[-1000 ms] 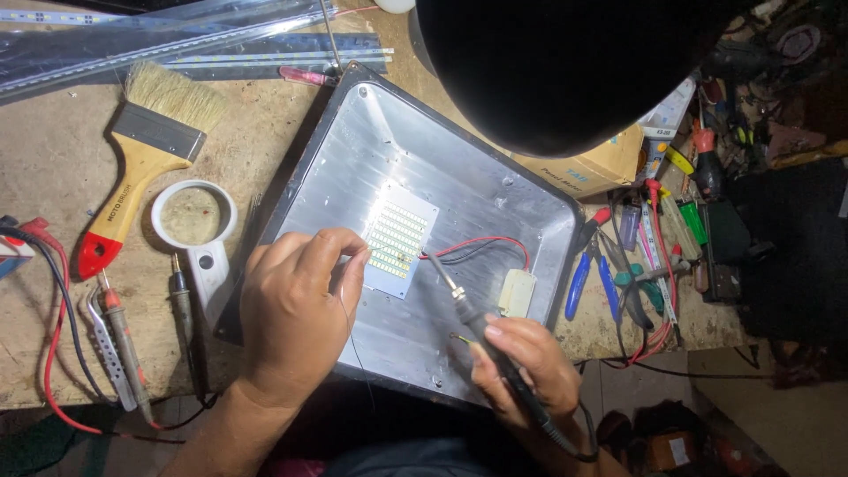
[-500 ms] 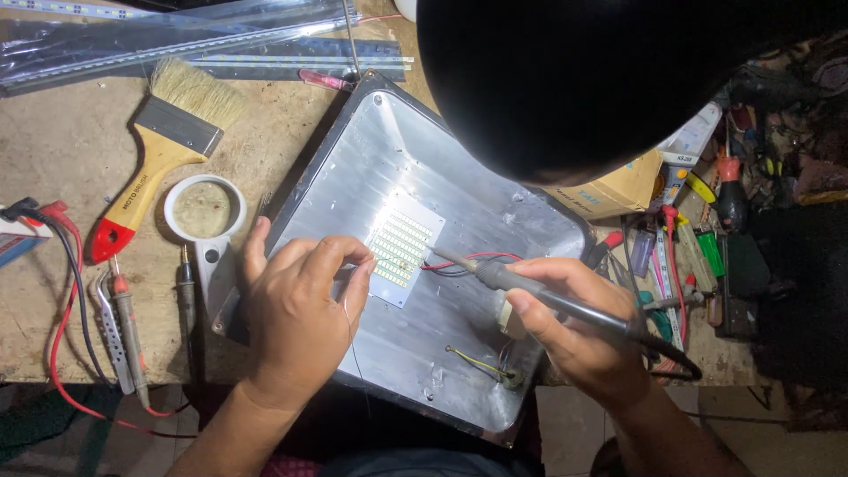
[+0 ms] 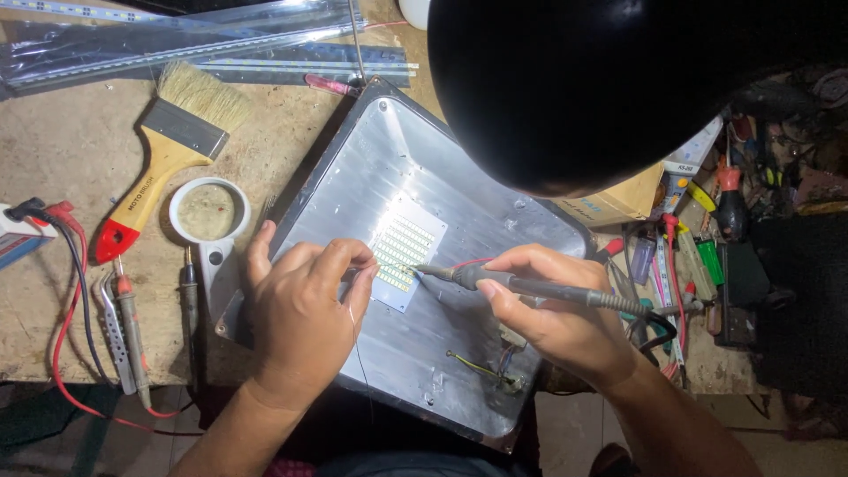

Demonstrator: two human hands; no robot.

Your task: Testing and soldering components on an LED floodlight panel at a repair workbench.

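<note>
Two hands work an LED board (image 3: 404, 250): left hand (image 3: 300, 309) pinches thin solder wire, right hand (image 3: 552, 309) grips the iron (image 3: 530, 287) pen-style; board looks fragile, best steadied by its edges.

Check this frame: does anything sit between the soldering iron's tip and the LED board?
Nothing visible does. The soldering iron in the right hand has its tip at the LED board edge; the left hand rests beside it, holding thin wire.
</note>
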